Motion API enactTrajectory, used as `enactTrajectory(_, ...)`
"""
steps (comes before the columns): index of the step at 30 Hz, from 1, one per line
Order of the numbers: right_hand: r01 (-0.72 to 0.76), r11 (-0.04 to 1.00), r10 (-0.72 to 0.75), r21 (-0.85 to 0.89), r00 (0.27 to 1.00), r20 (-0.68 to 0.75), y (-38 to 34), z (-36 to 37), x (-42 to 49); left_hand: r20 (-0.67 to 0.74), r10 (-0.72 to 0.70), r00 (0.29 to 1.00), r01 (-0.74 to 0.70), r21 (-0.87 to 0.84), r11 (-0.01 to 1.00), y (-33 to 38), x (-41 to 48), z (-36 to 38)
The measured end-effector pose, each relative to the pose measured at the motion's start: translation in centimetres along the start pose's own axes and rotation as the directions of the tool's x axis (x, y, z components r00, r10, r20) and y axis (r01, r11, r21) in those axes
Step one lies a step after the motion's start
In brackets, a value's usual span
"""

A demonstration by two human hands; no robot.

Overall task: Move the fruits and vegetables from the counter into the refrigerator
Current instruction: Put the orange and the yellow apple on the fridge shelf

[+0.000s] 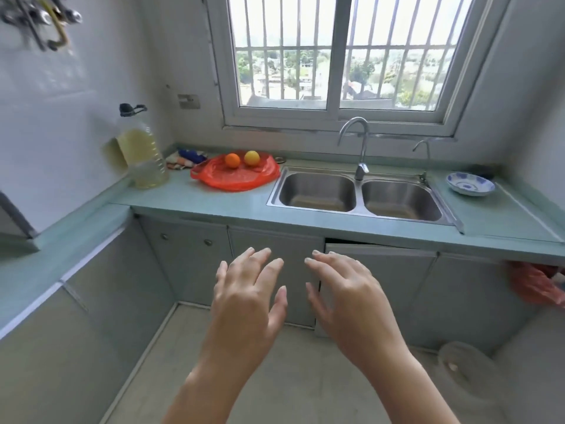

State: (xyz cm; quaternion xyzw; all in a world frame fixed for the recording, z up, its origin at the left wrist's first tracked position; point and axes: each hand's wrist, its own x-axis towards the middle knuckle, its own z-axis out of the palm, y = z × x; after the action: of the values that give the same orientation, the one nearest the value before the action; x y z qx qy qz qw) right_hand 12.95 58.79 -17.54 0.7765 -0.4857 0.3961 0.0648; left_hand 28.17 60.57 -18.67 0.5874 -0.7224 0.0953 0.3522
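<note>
- An orange point(232, 160) and a lemon point(252, 157) sat side by side on a red bag point(235, 179) near the counter's point(195, 200) back edge, left of the sink point(354, 194).
- Both lay ahead and slightly left of the left hand point(244, 298) (the nearer one); the right hand point(345, 301) hovered beside it, fingers of both spread, holding nothing.

The scene is seen by one wide-angle camera worn at head height, aimed forward and down toward the counter point(214, 200) under the window point(333, 56). The left hand point(247, 298) and right hand point(345, 298) are caught close in the lower middle, the sink point(357, 191) farther off. Straight lines are bent near the edges.
</note>
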Motion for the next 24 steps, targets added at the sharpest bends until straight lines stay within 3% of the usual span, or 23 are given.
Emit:
enactTrajectory(13,0.084,0.992,-0.088,0.089,0.995,0.038,-6.9,21.0,18.1,-0.116,-0.123,0.986,0.13,0.05,0.99,-24.6,11.1,1.0)
enactTrajectory(24,0.067,0.989,-0.082,0.133,0.991,0.105,-3.3,33.1,28.0,-0.038,-0.194,0.98,0.196,0.063,0.979,-35.2,18.6,9.3)
